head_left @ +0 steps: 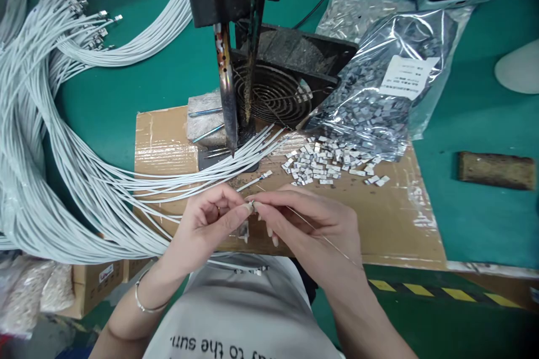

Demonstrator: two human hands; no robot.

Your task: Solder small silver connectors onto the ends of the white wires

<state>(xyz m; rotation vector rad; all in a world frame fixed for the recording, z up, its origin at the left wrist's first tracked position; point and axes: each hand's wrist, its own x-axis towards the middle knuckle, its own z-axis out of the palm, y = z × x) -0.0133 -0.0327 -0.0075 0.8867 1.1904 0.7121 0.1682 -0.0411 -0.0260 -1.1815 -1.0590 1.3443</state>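
Note:
My left hand (213, 219) is closed in a pinch, its thumb and index fingertips on something tiny I cannot make out. Right against it, my right hand (314, 224) is pinched too. A thin silvery wire (324, 237) runs through my right hand's fingers and back across the hand towards the wrist. Just beyond the fingertips lies a white cable (249, 184) with a small metal end. More white cables (202, 174) fan in from the left, their ends under the soldering iron (229, 101). Small metal connectors (315, 162) lie loose in a pile beyond my right hand.
A cardboard sheet (379, 224) covers the work area on the green table (475, 224). Behind the iron leans a black fan (273, 90). A clear bag (374, 106) of connectors stands at the back right, with a brown block (497, 170) farther right.

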